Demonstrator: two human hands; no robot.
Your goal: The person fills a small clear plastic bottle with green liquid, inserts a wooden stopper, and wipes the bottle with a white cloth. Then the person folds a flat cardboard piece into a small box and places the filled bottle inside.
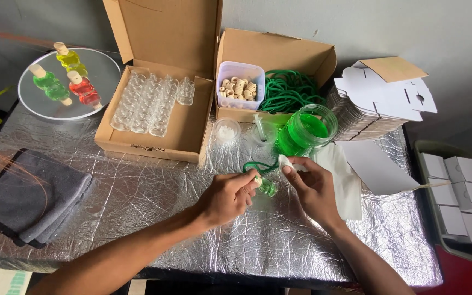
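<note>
My left hand (226, 196) pinches a small glass bottle of green liquid (267, 187) by its pale cap, low over the silver foil table (137, 218). A green cord (258, 166) loops from the bottle's neck. My right hand (313, 188) holds a white tissue (290, 161) right beside the bottle, over a larger white cloth (345, 180). Just behind stand a glass jar of green liquid (306, 131) and a small cup holding a syringe (262, 131).
An open cardboard box holds several empty glass bottles (151, 104). A second box holds a tub of wooden caps (240, 87) and green cords (290, 90). Flat white cartons (378, 98) are stacked right, folded white boxes (460, 196) fill a tray. Round mirror with three coloured bottles (64, 82) and grey cloth (34, 199) lie left.
</note>
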